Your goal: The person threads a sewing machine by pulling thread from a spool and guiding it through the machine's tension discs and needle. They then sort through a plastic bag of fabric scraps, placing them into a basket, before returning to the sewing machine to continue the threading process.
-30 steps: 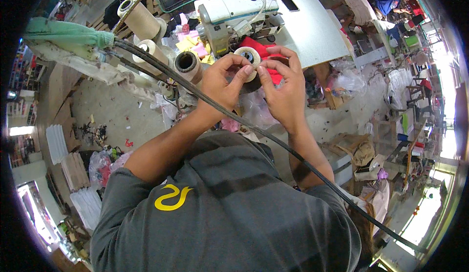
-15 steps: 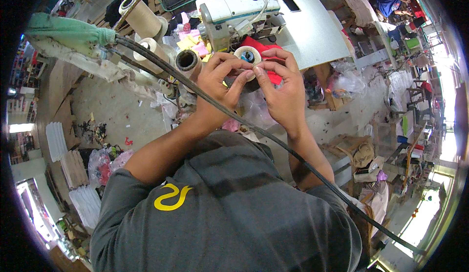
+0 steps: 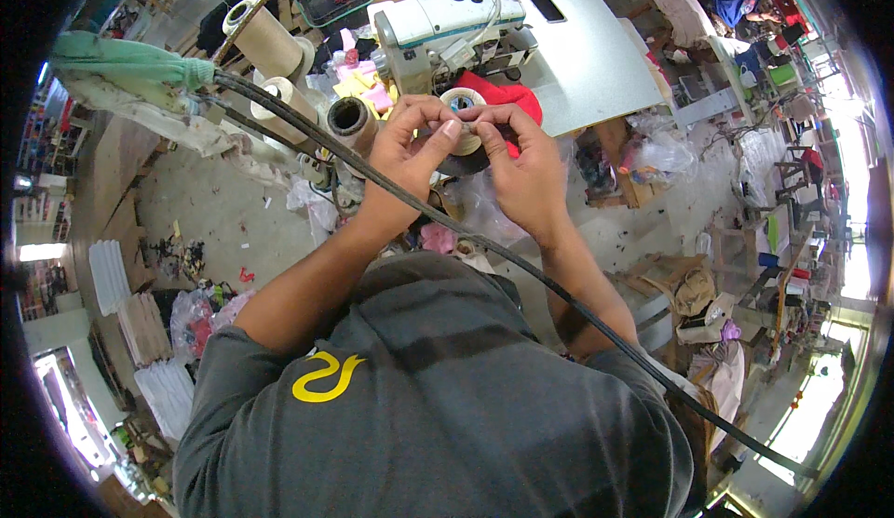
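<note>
Over a cream thread cone [image 3: 464,143] with a blue-lined top opening, my two hands meet fingertip to fingertip. My left hand [image 3: 406,146] is closed in a pinch, thumb pressed toward the index finger. Closed in the same way, my right hand [image 3: 524,166] touches or nearly touches the left. Whatever lies between the fingertips is too small to make out. Just beyond the hands, red cloth [image 3: 521,101] lies beside a white sewing machine [image 3: 452,26]. A hollow brown cone [image 3: 352,120] stands left of my left hand.
Large cream thread cones [image 3: 264,39] stand at the left. A dark cable [image 3: 559,287] crosses diagonally in front of my forearms. A black phone [image 3: 544,4] lies on the pale machine table [image 3: 596,62]. Yellow and pink scraps [image 3: 358,76] lie left of the machine.
Both hands have shifted slightly left, with the fingers curled closer together and the left thumb raised. The whole scene has moved a little left in view.
</note>
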Motion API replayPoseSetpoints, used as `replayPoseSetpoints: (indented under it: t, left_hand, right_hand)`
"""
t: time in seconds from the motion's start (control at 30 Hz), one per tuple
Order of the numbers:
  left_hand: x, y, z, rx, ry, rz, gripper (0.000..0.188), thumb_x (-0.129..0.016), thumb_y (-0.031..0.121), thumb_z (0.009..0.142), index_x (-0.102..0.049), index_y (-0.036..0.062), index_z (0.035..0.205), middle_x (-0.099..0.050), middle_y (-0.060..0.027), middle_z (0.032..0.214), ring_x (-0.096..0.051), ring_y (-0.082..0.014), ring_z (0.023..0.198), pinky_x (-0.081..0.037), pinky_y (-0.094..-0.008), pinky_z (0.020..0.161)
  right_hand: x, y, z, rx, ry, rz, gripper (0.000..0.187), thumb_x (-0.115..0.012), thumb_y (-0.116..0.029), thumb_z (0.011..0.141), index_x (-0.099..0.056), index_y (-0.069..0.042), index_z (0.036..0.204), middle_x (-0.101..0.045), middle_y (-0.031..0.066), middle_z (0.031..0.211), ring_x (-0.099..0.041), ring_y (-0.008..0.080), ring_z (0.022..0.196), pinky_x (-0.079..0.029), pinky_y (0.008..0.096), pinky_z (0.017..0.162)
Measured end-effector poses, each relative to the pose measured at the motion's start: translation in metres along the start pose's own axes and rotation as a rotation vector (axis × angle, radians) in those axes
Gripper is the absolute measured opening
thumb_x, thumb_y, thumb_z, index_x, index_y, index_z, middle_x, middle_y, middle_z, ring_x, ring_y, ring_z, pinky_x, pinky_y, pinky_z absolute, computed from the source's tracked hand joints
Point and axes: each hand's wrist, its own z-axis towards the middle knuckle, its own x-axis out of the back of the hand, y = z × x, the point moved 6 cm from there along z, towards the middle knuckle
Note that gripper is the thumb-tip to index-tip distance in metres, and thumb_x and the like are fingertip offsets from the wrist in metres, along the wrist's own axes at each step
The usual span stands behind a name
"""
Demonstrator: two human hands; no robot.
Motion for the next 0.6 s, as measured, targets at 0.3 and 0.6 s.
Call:
replayPoseSetpoints:
  t: [0.3, 0.6]
  left_hand:
    - [0.002, -0.003, 0.002, 0.289, -0.024, -0.487, 0.017, -0.062, 0.016, 0.098, -0.064, 0.0008, 0.105, -0.065, -0.0068, 0.109, -0.059, -0.0137, 0.105, -0.044, -0.0299, 0.097]
    - [-0.004, 0.003, 0.019, 0.131, -0.009, -0.48, 0.008, -0.055, 0.014, 0.103, -0.056, 0.006, 0.103, -0.064, -0.0066, 0.104, -0.057, -0.0134, 0.089, -0.047, -0.0328, 0.088]
  right_hand:
    - [-0.012, 0.014, 0.001, 0.072, -0.052, -0.074, 0.009, -0.06, -0.011, 0.095, -0.06, -0.002, 0.094, -0.069, 0.0125, 0.083, -0.066, 0.0294, 0.079, -0.048, 0.04, 0.073]
    - [-0.009, 0.009, -0.001, 0.122, -0.056, -0.21, 0.002, -0.06, -0.006, 0.09, -0.06, -0.005, 0.09, -0.064, 0.0109, 0.077, -0.06, 0.0332, 0.079, -0.041, 0.0446, 0.081]
